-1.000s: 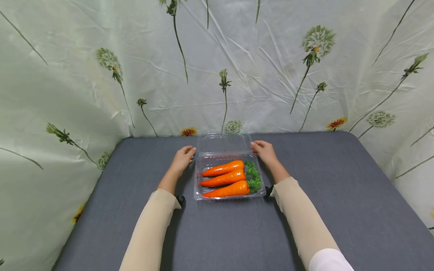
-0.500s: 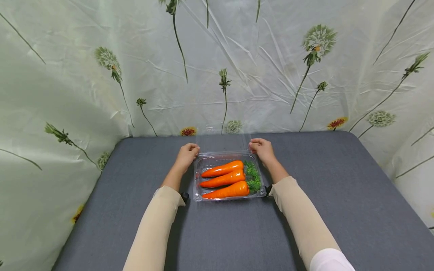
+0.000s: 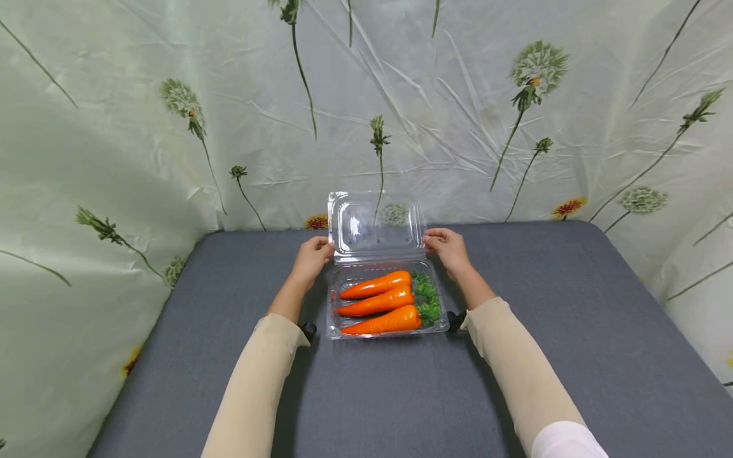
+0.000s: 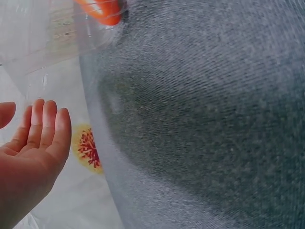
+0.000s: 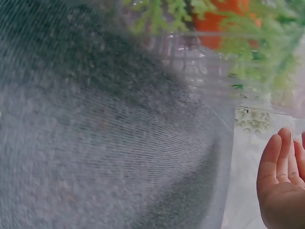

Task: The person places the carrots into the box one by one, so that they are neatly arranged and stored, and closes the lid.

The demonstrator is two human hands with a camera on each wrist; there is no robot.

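A clear plastic clamshell box [image 3: 334,318] sits on the table, its hinged lid [image 3: 366,222] raised at the back. Inside lie three orange carrots [image 3: 382,321], with leafy green tops [image 3: 427,296] toward the right. At the lid's left edge is my left hand [image 3: 312,259]; the left wrist view shows its fingers [image 4: 49,121] nearly straight, thumb apart. My right hand [image 3: 450,253] is at the lid's right edge, its fingers [image 5: 269,160] extended in the right wrist view, the thumb mostly out of frame. Exact fingertip contact with the transparent lid is hard to make out.
The box rests near the back of a grey cloth-covered table [image 3: 372,401]. A pale curtain [image 3: 458,114] printed with dandelions hangs right behind the table's far edge and along the sides. Grey tabletop extends in front and to both sides.
The lid has swung up from lying back to a more upright angle. My left hand has moved in to the lid's edge; both hands have shifted up slightly. The carrots have stayed put.
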